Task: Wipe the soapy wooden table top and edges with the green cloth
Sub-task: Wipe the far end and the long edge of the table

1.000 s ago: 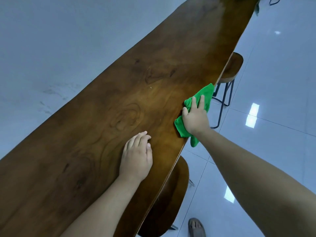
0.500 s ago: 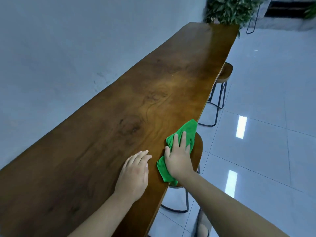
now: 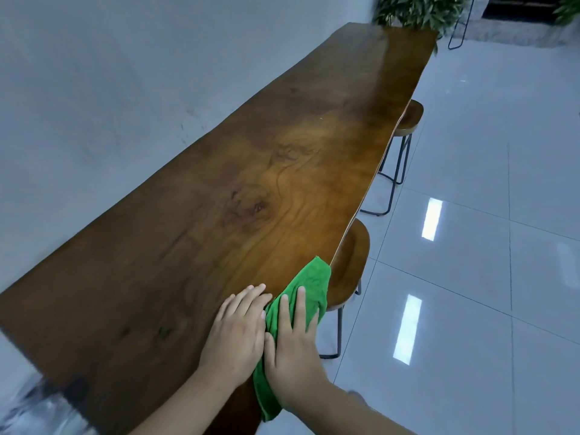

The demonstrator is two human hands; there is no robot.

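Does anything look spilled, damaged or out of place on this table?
Nothing stands out. The wooden table shows only grain and glare, the right hand presses the green cloth over its right edge, and the near stool sits tucked under it.

One wide-angle camera, worn on the head, looked forward and down from close above the near end of the table (image 3: 282, 189), whose top ran from 7 o'clock toward 1 o'clock.

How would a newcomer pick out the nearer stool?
Follow the right edge of the long wooden table, away from the wall. The nearer stool sits tucked under it just beyond the green cloth; the other stool stands farther off, toward the plant.
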